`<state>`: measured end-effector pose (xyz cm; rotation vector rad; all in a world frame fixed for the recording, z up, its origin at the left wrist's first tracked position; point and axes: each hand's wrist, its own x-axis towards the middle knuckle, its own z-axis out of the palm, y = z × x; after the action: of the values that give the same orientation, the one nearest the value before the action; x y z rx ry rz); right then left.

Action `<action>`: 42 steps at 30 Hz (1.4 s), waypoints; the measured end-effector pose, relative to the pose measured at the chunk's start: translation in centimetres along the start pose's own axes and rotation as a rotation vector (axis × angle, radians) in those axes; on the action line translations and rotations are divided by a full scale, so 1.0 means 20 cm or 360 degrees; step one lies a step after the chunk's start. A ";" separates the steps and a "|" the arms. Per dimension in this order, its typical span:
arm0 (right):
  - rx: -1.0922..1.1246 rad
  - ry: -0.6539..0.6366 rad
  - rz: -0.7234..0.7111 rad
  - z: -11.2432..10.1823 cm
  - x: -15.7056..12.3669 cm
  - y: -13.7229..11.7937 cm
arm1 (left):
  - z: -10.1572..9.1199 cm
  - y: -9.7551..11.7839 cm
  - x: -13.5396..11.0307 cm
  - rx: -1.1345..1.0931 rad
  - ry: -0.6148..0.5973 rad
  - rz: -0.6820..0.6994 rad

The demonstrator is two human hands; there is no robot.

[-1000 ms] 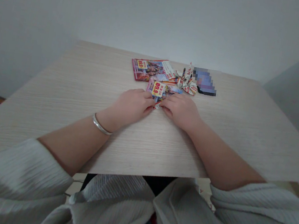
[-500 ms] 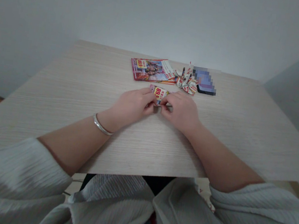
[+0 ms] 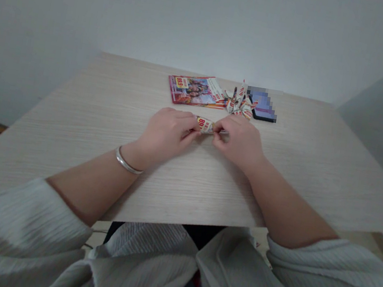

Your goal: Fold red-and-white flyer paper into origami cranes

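Note:
Between my two hands is a small folded piece of printed paper (image 3: pixel 204 125), yellow with red digits. My left hand (image 3: pixel 171 130) pinches its left end, thumb below and fingers on top. At the other end, my right hand (image 3: pixel 239 138) grips the paper between thumb and fingertips. Both hands rest low over the pale wooden table (image 3: pixel 178 184), and the fingers cover the paper's two ends. Just beyond my right hand lie several folded paper pieces (image 3: pixel 239 106), white with red print, heaped together.
A stack of colourful printed leaflets (image 3: pixel 194 90) lies at the back of the table. A dark phone (image 3: pixel 264 107), partly blurred out, is right of the folded pieces. The wall (image 3: pixel 209 26) stands behind the table, whose front edge is close to my body.
My hands have moved slightly apart along the paper. The paper now shows as a narrower, flatter strip, its upper part lower than before. Leaflets and phone stay put.

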<state>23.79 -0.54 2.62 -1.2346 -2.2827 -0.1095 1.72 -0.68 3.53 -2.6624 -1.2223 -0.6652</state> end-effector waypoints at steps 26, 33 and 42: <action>0.0345 0.0259 -0.0056 0.05 -0.01 0.07 | 0.04 -0.03 -0.01 -0.0404 0.0181 -0.0074; 0.0127 0.0029 -0.0078 0.04 0.00 -0.05 | 0.03 0.00 0.01 -0.0150 0.0008 -0.0037; 0.0398 0.0200 -0.0012 0.02 -0.03 0.04 | 0.04 -0.07 0.00 -0.0617 0.0031 -0.0161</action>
<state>24.53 -0.44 1.94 -1.0596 -2.1183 0.0913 0.89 0.48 2.70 -2.8996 -1.3499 -1.0370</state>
